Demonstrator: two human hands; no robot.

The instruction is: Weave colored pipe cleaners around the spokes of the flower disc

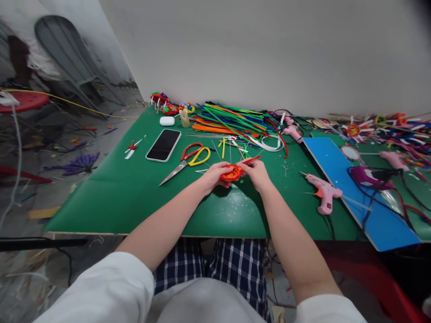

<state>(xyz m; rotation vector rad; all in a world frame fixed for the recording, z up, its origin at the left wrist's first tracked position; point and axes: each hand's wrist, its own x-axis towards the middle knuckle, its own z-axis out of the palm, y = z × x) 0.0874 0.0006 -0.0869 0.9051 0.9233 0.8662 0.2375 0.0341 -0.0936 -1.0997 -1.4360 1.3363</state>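
Observation:
Between my hands, just above the green tabletop, is a round orange-and-red piece (232, 172) wound from pipe cleaners, with thin wires spreading out from it. My left hand (216, 174) grips its left side, thumb on top. At its right edge my right hand (255, 172) pinches a red pipe cleaner (256, 158), whose end sticks out past the fingers. Scissors (187, 160) with one red and one yellow handle lie to the left of my left hand, blades apart. A short yellow pipe cleaner piece (223, 148) lies beyond the hands.
A phone (163, 145) and white earbud case (167, 121) lie at left. Behind is a heap of coloured pipe cleaners (232, 117). To the right are a pink glue gun (323, 193) with its cord and a blue board (357, 188) overhanging the table's front edge.

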